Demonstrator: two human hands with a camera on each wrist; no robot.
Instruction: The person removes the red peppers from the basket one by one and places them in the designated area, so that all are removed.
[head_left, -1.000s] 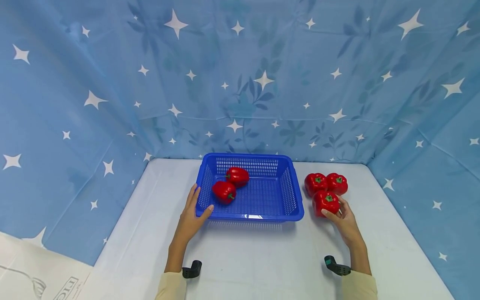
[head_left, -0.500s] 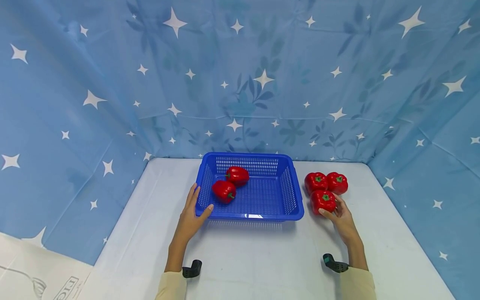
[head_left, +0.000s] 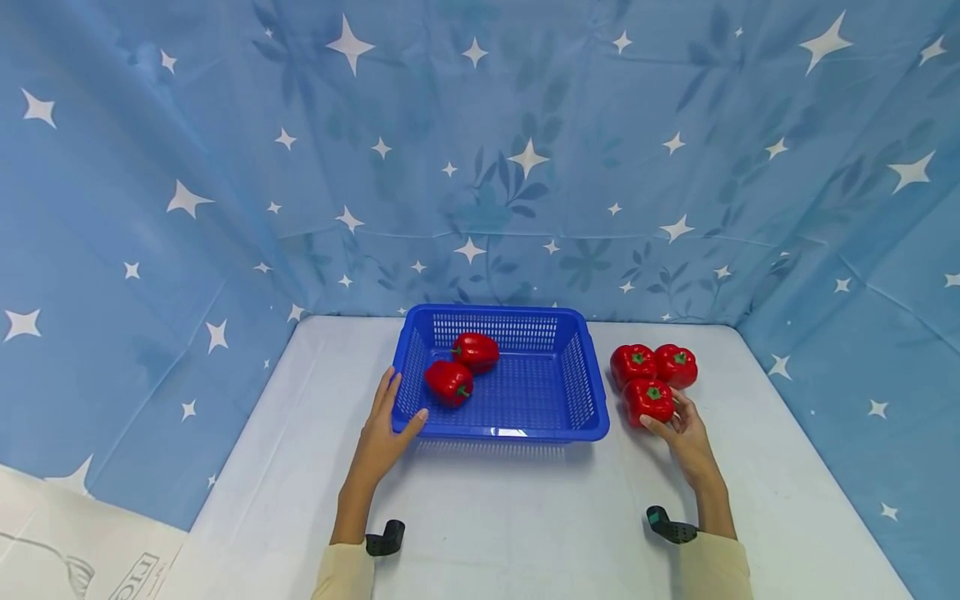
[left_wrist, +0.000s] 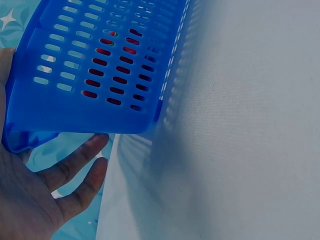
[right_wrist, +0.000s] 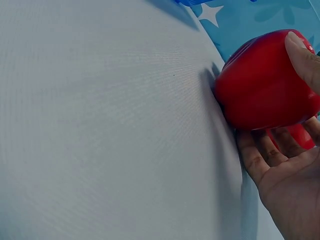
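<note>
A red bell pepper with a green stem is held by my right hand, thumb at its near side and fingers at its right. In the right wrist view the thumb lies over this pepper and the fingertips are under its side. My left hand rests at the front left corner of the blue basket, fingers spread along the left side and thumb at the front rim. The left wrist view shows the fingers fairly straight beside the basket wall. Inside the basket lie two red bell peppers, one nearer and one farther.
Two more red bell peppers, one left and one right, stand right behind the held one. Everything rests on a white-covered table. A blue star-patterned curtain encloses the back and sides.
The right hand and its pepper have shifted slightly left and away from the person. The left hand and the basket stay put.
</note>
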